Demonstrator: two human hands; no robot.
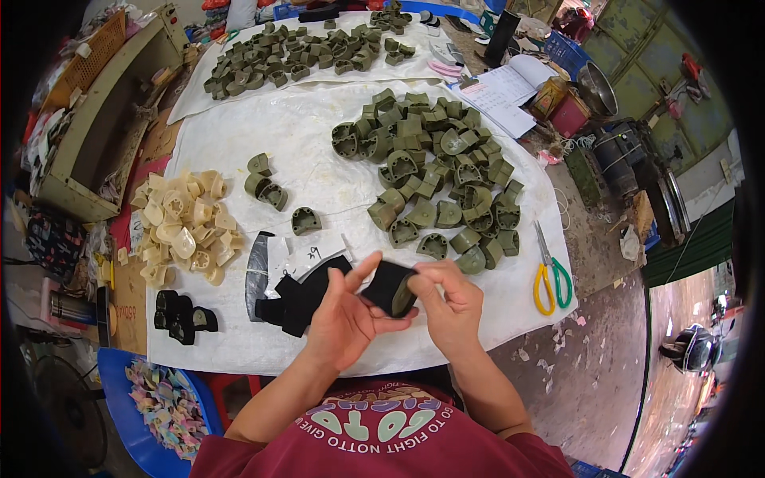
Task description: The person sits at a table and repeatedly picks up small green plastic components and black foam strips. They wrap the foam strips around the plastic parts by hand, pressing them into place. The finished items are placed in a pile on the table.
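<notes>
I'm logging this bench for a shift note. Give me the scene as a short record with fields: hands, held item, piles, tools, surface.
hands: left hand and right hand meet over the near edge, both on one piece
held item: heel-shaped piece wrapped in black covering, olive showing at its open end
piles: olive heel pieces at centre right; more olive pieces on the far sheet; cream pieces at left; black covered pieces near left
tools: yellow-and-green scissors at right
surface: white sheet over the table

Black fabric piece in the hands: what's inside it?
An olive-green moulded heel block shows at the black fabric piece's open edge; the fabric covers the rest of it.
</notes>
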